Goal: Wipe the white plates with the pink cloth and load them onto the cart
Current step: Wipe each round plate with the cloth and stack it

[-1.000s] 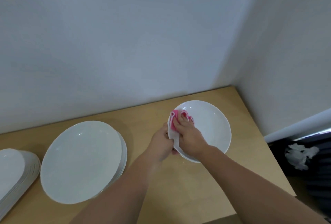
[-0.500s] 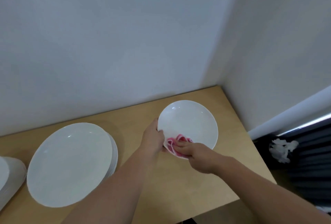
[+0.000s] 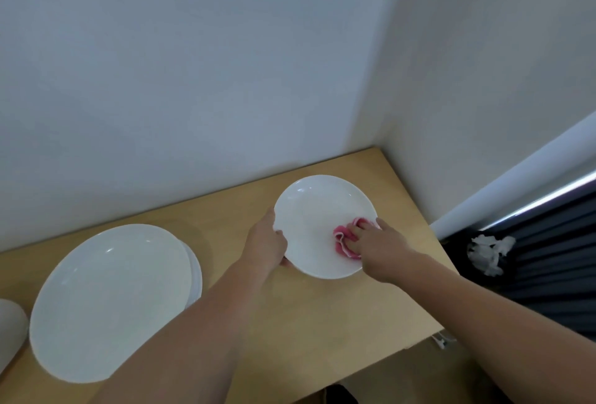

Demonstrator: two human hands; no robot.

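**Plate held at the rim, cloth pressed inside it**

At the far left, a rounded white piece [image 3: 9, 332] is cut off by the frame, and what it is cannot be told. Just beside it, a stack [image 3: 109, 300] of large white plates sits on the wooden table [image 3: 322, 316], with the lower rims showing along its right side.

Further right, the left hand [image 3: 266, 247] grips the near-left rim of a single white plate [image 3: 316, 210]. The thumb lies on top of the rim and the fingers are curled under it. This plate lies over the table's far right corner, well apart from the stack and close to where two pale walls [image 3: 193, 81] meet. Whether its base touches the table cannot be told.

Inside the plate, towards its near-right side, is the bunched pink cloth [image 3: 346, 240]. The right hand [image 3: 383, 252] reaches in over the right rim. Its fingers are bent onto the cloth, holding it and pressing it against the plate's surface.

Beyond the table's right edge there is a dark pleated surface [image 3: 548, 258], and a crumpled white wad [image 3: 488, 252] lies against it.
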